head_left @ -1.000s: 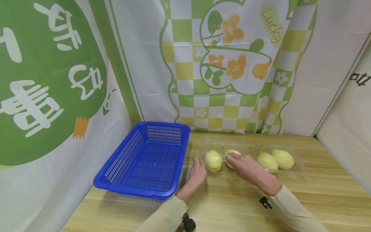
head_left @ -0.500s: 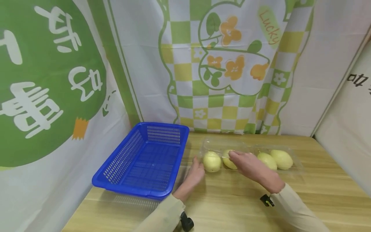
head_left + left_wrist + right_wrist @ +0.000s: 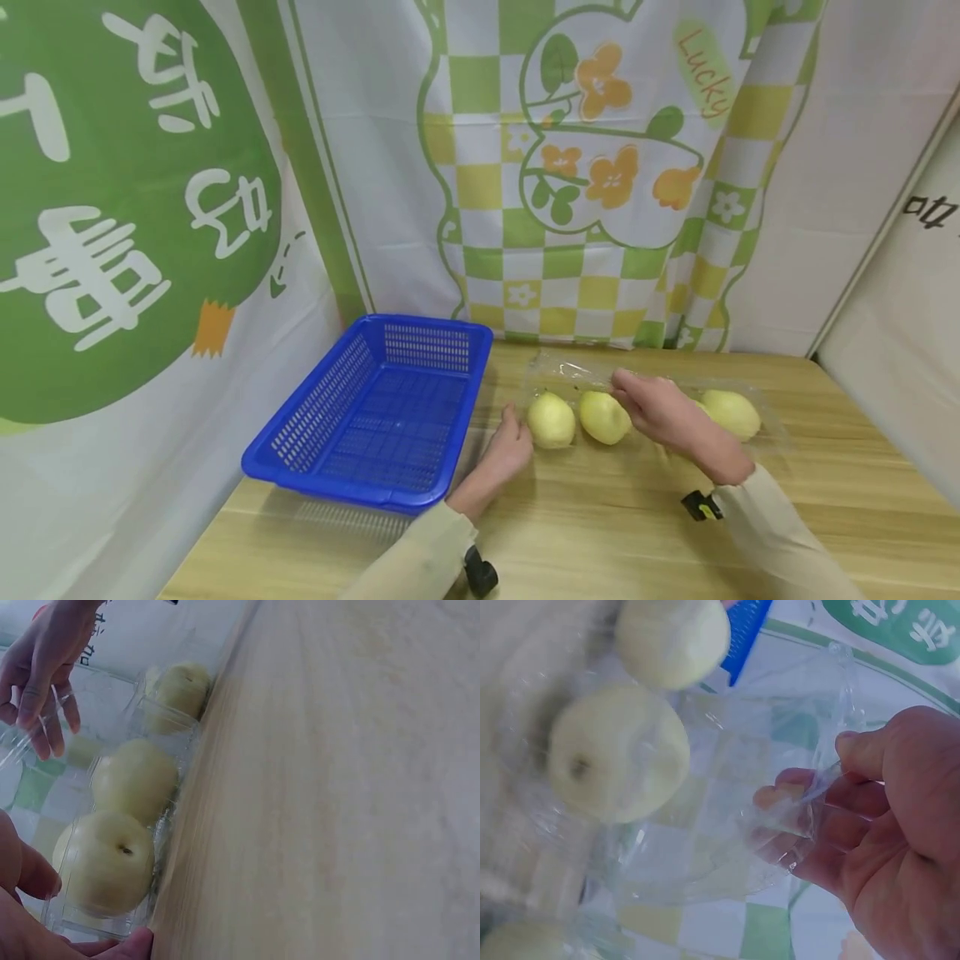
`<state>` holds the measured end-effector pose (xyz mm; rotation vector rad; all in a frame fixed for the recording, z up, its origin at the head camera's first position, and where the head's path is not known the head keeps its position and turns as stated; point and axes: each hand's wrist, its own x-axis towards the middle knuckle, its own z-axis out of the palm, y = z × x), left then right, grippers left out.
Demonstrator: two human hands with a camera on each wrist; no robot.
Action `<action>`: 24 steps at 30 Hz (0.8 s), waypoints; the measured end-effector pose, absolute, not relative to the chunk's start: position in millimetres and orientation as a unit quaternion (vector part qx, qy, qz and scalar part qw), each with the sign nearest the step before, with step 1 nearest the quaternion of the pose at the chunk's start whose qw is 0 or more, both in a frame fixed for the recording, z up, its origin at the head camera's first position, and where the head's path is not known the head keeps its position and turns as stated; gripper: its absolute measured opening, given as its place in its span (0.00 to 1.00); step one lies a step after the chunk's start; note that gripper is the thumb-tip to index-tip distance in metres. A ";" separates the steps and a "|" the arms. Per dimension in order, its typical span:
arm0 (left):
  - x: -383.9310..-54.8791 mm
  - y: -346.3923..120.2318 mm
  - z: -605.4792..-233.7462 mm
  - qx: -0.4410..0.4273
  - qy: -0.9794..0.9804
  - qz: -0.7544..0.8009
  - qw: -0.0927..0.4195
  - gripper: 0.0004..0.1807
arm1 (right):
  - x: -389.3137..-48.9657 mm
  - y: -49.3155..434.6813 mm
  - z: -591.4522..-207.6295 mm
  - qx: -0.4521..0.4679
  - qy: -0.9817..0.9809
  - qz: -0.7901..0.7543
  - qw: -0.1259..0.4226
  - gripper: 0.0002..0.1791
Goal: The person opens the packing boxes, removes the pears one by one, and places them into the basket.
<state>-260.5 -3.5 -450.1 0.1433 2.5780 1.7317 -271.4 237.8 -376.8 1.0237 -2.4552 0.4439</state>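
Note:
Two pale yellow pears, a left one (image 3: 551,421) and a right one (image 3: 604,417), lie side by side in a clear plastic clamshell box (image 3: 109,924). My left hand (image 3: 507,446) holds the box's left end, thumb (image 3: 36,874) on one side and fingers on the other. Between thumb and fingers my right hand (image 3: 663,414) pinches the edge of the thin clear lid (image 3: 697,855), which is raised over the pears' far side. Behind that hand, a second clear box (image 3: 777,432) holds more pears (image 3: 731,414), partly hidden by it.
A blue plastic basket (image 3: 397,500) with slotted walls stands to the left of my left hand, with nothing in it. Wooden tabletop (image 3: 600,533) lies in front of the boxes. A patterned curtain (image 3: 480,183) hangs behind the table.
My right hand has moved right and slightly up from over the right pear, raising the lid edge and uncovering that pear. My left hand stays at the box's left end.

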 end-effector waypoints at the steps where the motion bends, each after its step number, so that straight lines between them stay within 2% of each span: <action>1: -260.1 -3.5 -449.7 0.046 0.829 0.556 0.019 0.32 | -272.4 239.3 -374.9 0.368 -0.888 0.166 0.221 0.14; 10: -257.7 -4.2 -453.8 0.030 0.823 0.566 0.033 0.45 | -280.0 242.2 -362.9 0.379 -0.884 0.165 0.216 0.11; 17: -256.1 -2.5 -452.6 0.022 0.832 0.553 0.042 0.48 | -293.7 240.6 -344.6 0.388 -0.881 0.135 0.234 0.11; 24: -255.8 -2.5 -450.0 0.038 0.843 0.533 0.052 0.51 | -315.4 239.1 -321.4 0.366 -0.899 0.117 0.210 0.09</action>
